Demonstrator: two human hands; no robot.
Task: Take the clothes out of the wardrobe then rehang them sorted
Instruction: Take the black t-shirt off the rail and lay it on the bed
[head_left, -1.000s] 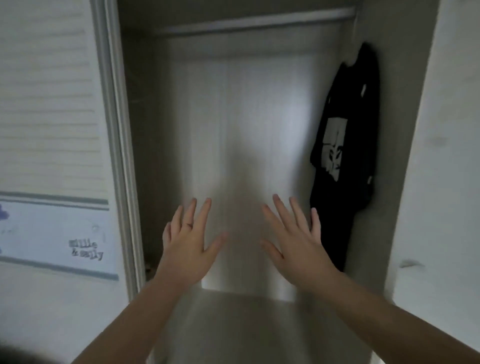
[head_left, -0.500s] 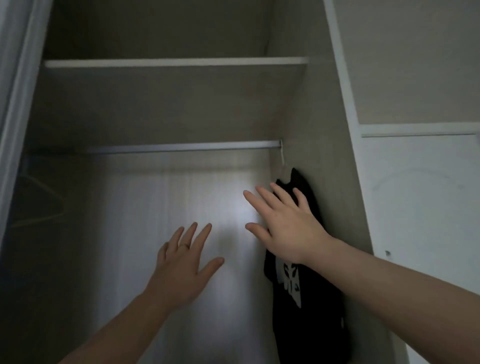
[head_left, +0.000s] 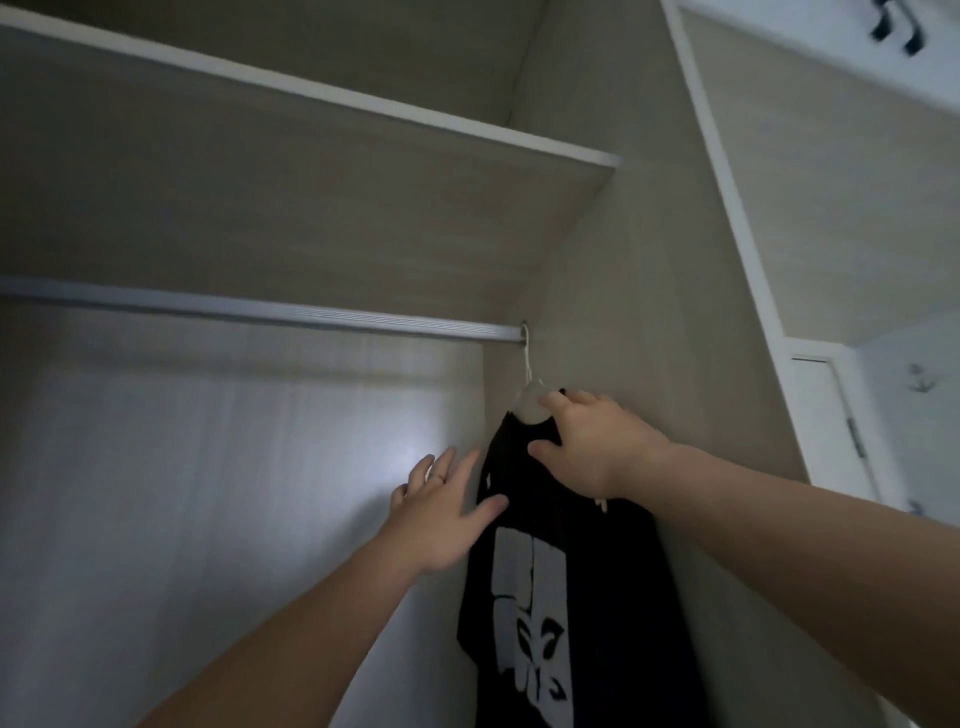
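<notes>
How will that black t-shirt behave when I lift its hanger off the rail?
Probably floppy: the t-shirt hangs in limp folds from the hanger, so it will likely sway. Likely light, since a thin hook carries it on the rail. It may slip off if the hanger tilts.

Dim light is filling the wardrobe (head_left: 613, 260); a pale glare is glowing on its back panel (head_left: 291, 457), centre left. Wide-angle distortion is tilting the shelf (head_left: 363, 111) edge, and the upper right corner is looking blurred.

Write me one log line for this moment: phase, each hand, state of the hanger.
phase: take out | right hand: holds black T-shirt at hanger | left hand: open, beside shirt | hanger: hooked on rail
</notes>
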